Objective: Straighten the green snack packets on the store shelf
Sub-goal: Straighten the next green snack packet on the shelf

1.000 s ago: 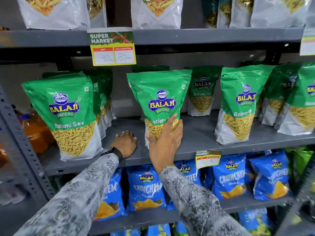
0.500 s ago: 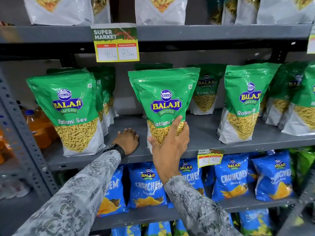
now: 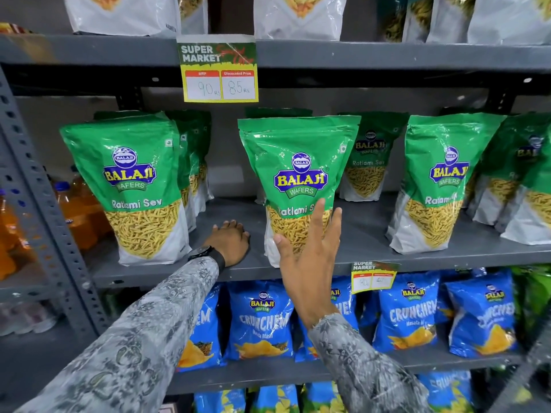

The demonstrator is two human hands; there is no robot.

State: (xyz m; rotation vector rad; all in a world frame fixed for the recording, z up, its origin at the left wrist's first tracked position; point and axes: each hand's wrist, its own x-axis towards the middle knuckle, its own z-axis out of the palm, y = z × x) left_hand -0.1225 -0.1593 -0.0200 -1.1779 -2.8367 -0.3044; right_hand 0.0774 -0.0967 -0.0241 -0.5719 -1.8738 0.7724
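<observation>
A: Packet (image 3: 298,174) stands upright at the middle of the shelf (image 3: 372,248), near the front edge.
B: And the hands?
A: Right hand (image 3: 310,248) has fingers spread, against its lower front. Left hand (image 3: 231,241) lies flat beside it.

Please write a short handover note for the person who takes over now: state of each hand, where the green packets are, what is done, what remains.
Left hand: palm down on the middle shelf, holding nothing.
Right hand: open, fingers spread on the lower front of the centre green packet; no closed grip.
Packets: centre one upright, facing front, near the shelf edge. Left green packet upright, facing front. Right green packet leans and is turned; those behind it also lean.
Done: centre and left look straight.
Left: probably the right-side group.
</observation>
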